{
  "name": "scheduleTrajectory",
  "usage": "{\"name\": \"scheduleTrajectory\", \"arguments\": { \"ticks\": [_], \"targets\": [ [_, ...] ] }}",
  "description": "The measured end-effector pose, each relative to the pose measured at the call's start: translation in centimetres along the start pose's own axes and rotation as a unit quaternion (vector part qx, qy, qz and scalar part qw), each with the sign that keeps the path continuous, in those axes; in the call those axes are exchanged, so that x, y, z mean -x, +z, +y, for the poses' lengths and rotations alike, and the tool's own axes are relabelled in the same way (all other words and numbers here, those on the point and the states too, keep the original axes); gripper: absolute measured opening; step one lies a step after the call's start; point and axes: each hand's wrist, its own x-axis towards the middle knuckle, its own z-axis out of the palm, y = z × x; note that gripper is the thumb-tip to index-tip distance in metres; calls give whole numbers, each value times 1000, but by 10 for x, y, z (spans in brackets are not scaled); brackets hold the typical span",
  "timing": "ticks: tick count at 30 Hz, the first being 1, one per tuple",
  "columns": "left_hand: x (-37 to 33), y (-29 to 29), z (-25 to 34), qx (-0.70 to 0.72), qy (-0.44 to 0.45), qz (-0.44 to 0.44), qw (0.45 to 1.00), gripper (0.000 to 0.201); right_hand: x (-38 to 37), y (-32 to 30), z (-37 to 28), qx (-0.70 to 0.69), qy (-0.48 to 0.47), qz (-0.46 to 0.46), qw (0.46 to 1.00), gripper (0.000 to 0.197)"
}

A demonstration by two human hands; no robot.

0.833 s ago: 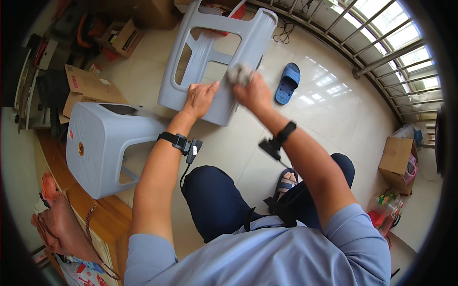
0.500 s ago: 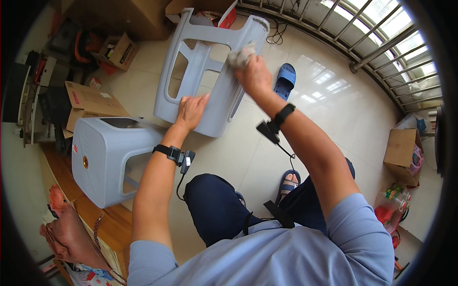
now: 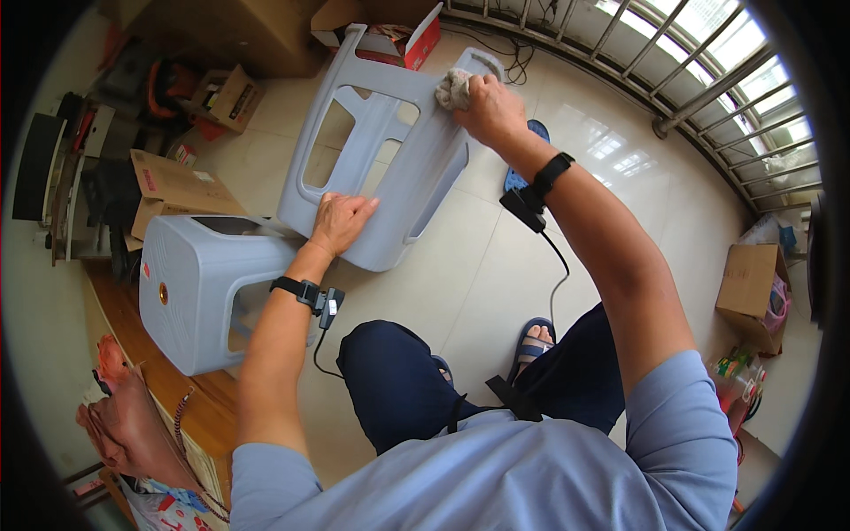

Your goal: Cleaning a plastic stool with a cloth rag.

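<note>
A grey-blue plastic stool (image 3: 413,177) lies tilted on its side ahead of me, its legs pointing away. My left hand (image 3: 342,223) grips the stool's near edge, with the thumb stretched over its side panel. In my right hand (image 3: 494,108) is a bunched greyish-white rag (image 3: 454,89), pressed against a leg near the stool's far right end. To the left, a second grey-blue stool (image 3: 181,305) rests on its side, its seat with a gold centre ring facing left.
Behind the stool stands an open red box (image 3: 416,49). A blue slipper (image 3: 537,133) lies partly hidden behind my right wrist. Cardboard boxes (image 3: 181,193) and a wooden bench (image 3: 208,411) are at the left. Another carton (image 3: 748,288) and plastic bottles (image 3: 735,380) stand right, below window bars.
My right hand and the rag have moved up and right along the stool's leg. The stool has tilted and shifted slightly, and my left hand has moved a little down and left with it.
</note>
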Motion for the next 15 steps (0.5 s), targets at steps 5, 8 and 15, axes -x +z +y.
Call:
{"name": "scheduleTrajectory", "arguments": {
  "ticks": [5, 8, 15],
  "targets": [
    [19, -24, -7, 2, -44, -48, 998, 47, 39, 8, -18, -32, -50, -15, 998, 54],
    [2, -9, 11, 6, -84, 0, 996, 45, 46, 9, -28, -60, -51, -38, 996, 54],
    [-28, 17, 37, 140, -231, 52, 961, 53, 41, 7, -29, -60, -20, -67, 996, 58]
  ]
}}
